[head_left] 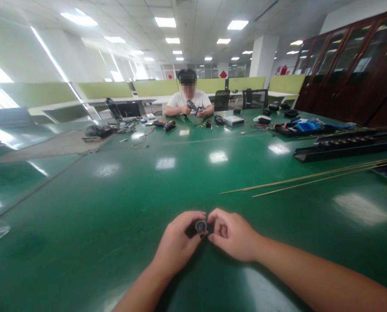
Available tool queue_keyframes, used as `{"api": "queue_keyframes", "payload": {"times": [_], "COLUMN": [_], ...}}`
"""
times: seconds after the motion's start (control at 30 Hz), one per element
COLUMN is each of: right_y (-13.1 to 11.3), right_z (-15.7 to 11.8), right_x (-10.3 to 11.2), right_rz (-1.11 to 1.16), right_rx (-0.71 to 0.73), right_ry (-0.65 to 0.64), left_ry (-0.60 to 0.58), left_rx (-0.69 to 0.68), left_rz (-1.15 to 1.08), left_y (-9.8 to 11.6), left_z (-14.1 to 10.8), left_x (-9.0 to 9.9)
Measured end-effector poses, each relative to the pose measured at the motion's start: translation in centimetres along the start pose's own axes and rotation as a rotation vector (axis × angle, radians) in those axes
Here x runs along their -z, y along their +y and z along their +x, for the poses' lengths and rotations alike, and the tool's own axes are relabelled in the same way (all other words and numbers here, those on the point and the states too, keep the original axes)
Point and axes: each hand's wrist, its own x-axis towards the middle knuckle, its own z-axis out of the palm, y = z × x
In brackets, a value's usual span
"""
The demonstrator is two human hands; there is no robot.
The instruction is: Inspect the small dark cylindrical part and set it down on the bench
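My left hand [178, 237] is closed around a small dark round metal part [200, 225], with thumb and forefinger on either side of it. The part looks like a drill chuck: its ringed round end faces me, and a short stub points down from it. How far it reaches behind the fingers is hidden. Just to the right, my right hand [234, 234] has its forefinger and thumb apart and the other fingers curled inward. Nothing shows between them, and the fingertips are close beside the part. Both hands are low over the green tabletop [131, 195].
Thin brass-coloured rods [297, 180] lie to the right, beside black metal rails [346, 145]. Across the table a person [189, 97] handles a power drill [191, 105]. Tools and a blue bundle [308, 125] lie along the far side. A beige cloth [53, 145] covers the left part.
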Motion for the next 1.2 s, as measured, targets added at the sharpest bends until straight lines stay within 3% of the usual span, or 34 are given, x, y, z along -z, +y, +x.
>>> {"api": "queue_keyframes", "payload": {"times": [0.3, 0.8, 1.07, 1.2], "right_y": [0.1, 0.1, 0.8, 1.2], "right_z": [-0.1, 0.0, 0.4, 0.4], "right_x": [0.0, -0.1, -0.4, -0.6], "right_rz": [0.002, 0.032, 0.213, 0.246], "right_rx": [0.010, 0.008, -0.018, -0.017], "right_ry": [-0.023, -0.006, 0.147, 0.153], "left_ry": [0.018, -0.038, -0.098, -0.080], "left_rx": [-0.019, -0.031, 0.011, 0.076], "left_rz": [-0.003, -0.012, 0.025, 0.035], "left_y": [-0.4, 0.8, 0.9, 1.0], "left_z": [-0.2, 0.0, -0.1, -0.2], "left_x": [-0.4, 0.2, 0.2, 0.2]}}
